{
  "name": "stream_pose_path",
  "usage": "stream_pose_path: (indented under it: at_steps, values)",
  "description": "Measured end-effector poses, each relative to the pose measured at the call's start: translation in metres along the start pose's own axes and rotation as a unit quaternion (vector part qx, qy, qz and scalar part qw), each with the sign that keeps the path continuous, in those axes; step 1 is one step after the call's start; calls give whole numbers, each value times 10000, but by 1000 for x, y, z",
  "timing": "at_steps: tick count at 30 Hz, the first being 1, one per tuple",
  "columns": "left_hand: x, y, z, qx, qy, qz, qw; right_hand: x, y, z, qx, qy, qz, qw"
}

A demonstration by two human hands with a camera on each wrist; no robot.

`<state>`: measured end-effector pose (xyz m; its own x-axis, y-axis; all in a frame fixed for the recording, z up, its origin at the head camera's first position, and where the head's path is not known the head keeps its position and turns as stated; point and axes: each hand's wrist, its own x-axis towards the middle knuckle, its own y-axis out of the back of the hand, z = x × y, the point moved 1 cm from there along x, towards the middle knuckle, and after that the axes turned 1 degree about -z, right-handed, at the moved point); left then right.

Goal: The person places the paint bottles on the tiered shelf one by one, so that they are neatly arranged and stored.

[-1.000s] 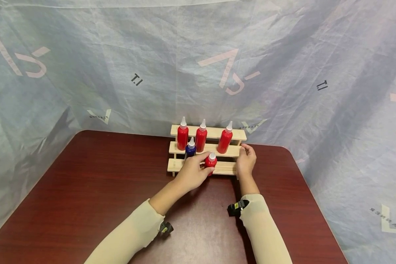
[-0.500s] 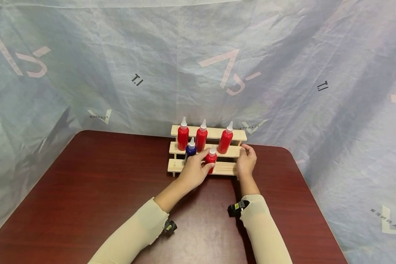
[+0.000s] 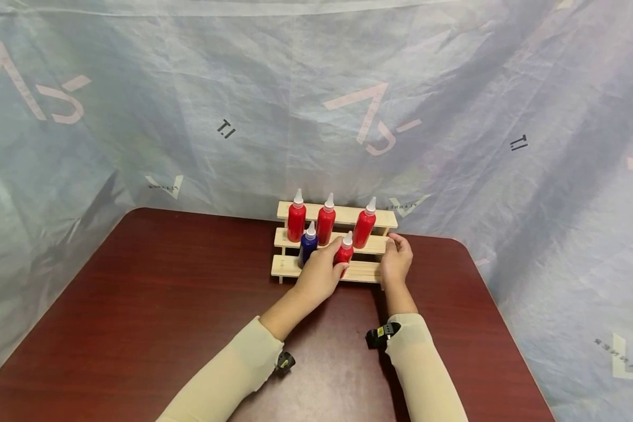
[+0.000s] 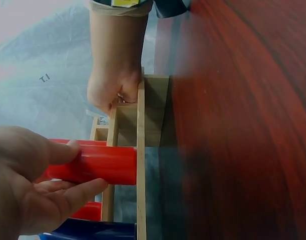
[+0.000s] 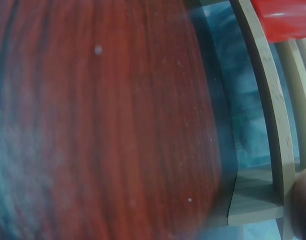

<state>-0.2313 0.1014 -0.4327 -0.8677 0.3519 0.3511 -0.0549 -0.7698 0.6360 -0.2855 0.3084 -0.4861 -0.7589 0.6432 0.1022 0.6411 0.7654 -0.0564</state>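
My left hand (image 3: 319, 274) holds a red squeeze bottle (image 3: 344, 254) with a white nozzle cap, thumb and fingers around its sides. In the left wrist view the base of this bottle (image 4: 110, 165) meets the front plank of a three-tier wooden rack (image 3: 366, 271); whether it bears its full weight there I cannot tell. My right hand (image 3: 397, 262) grips the rack's right end. To the left, a blue bottle (image 3: 308, 249) stands on the lowest tier. Three red bottles, left (image 3: 296, 223), centre (image 3: 325, 227) and right (image 3: 364, 228), stand on the middle tier.
The rack is near the back edge of a dark red wooden table (image 3: 153, 305). Behind and beside the table hangs a grey printed cloth (image 3: 253, 105). Black wrist cameras, left (image 3: 285, 362) and right (image 3: 382, 335), sit at both cuffs.
The held red bottle has come up from in front of the lowest tier and now stands more upright over it. My left forearm has shifted right. The right hand keeps its grip on the rack.
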Motion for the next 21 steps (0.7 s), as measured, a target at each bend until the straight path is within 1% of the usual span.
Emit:
stream_pose_path:
  at_steps: [9,17,21]
  values:
    - [1,-5,4,476,346,44,9983,-2,0,2,-67,-12,-6,10000]
    - [4,-8,7,882,341,155,9954,-2,-1,1,0,66,-9,10000]
    - [6,-10,8,1130,395,186,9926,-2,-1,0,17,80,1,10000]
